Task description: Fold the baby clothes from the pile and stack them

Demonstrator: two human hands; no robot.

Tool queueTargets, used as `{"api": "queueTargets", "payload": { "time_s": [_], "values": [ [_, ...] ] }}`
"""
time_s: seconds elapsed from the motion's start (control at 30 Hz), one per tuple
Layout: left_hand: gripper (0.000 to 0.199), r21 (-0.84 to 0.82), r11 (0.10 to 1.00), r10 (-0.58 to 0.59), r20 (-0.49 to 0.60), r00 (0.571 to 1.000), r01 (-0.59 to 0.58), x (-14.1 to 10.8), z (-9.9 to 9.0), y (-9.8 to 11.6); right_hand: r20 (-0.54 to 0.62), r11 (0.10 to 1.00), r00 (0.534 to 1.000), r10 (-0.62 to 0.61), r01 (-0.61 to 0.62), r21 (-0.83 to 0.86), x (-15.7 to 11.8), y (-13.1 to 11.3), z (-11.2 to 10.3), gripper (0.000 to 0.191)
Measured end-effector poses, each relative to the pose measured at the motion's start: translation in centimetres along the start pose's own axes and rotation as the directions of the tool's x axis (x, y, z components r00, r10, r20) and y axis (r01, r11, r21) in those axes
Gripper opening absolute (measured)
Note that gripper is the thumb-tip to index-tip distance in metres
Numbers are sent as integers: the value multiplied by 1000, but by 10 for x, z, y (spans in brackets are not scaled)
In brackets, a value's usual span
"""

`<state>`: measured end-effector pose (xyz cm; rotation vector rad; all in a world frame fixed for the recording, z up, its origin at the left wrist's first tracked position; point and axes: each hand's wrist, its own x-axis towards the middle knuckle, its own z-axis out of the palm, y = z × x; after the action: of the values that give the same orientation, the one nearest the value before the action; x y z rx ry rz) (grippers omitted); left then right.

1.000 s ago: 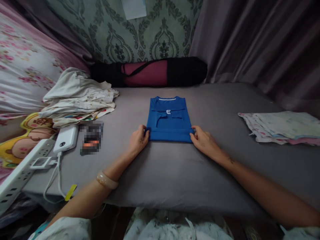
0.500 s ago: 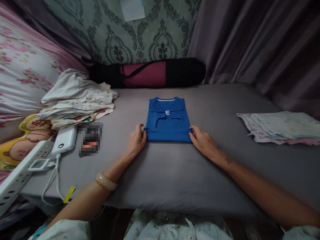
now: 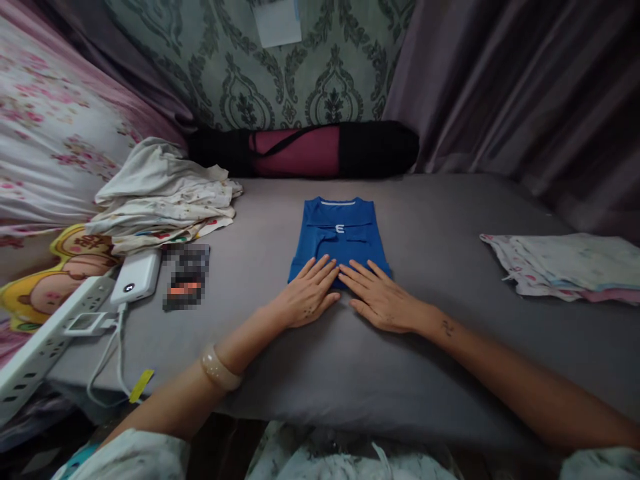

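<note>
A blue shirt [image 3: 345,213] with a white mark and a light neckline strip lies partly folded on the grey sheet [image 3: 430,220]. Its sleeves are folded inward and its near end is turned up into a band. My left hand [image 3: 311,291] rests flat on the left part of that band, fingers stretched out. On the right part lies my right hand [image 3: 377,297], also flat, with its fingertips close to those of the left. Both hands cover much of the band's near edge.
A clothes pile [image 3: 165,193] sits at left, near a white power bank [image 3: 136,277], a power strip [image 3: 55,333] and a blurred-out item [image 3: 186,277]. Folded cloths [image 3: 565,267] lie at right. A black and maroon long bag [image 3: 305,150] lies along the wall.
Both hands have let go of the shirt's near corners and moved inward, now flat on the folded band. The view has shifted slightly.
</note>
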<state>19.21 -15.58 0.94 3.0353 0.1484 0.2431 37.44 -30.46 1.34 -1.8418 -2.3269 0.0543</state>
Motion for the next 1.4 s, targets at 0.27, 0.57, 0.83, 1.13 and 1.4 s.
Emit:
{"api": "queueTargets", "payload": {
  "time_s": [0.27,0.57,0.83,1.13,1.4],
  "values": [
    [68,-80,996,-34,174,984,49,0,12,-17,123,991,992,-8,-9,136,6,10,7,58],
    [64,-38,970,-237,62,970,239,-1,6,-31,35,992,994,100,-103,69,4,24,8,56],
    [65,-28,974,-221,91,971,225,-3,12,-47,51,988,992,113,-117,98,0,36,11,55],
    [70,38,964,-266,159,951,263,-5,12,-58,80,981,980,182,-187,58,-4,47,6,56],
    [66,105,985,-141,65,988,134,8,7,-20,11,998,998,55,-56,31,10,17,8,53]
  ]
}}
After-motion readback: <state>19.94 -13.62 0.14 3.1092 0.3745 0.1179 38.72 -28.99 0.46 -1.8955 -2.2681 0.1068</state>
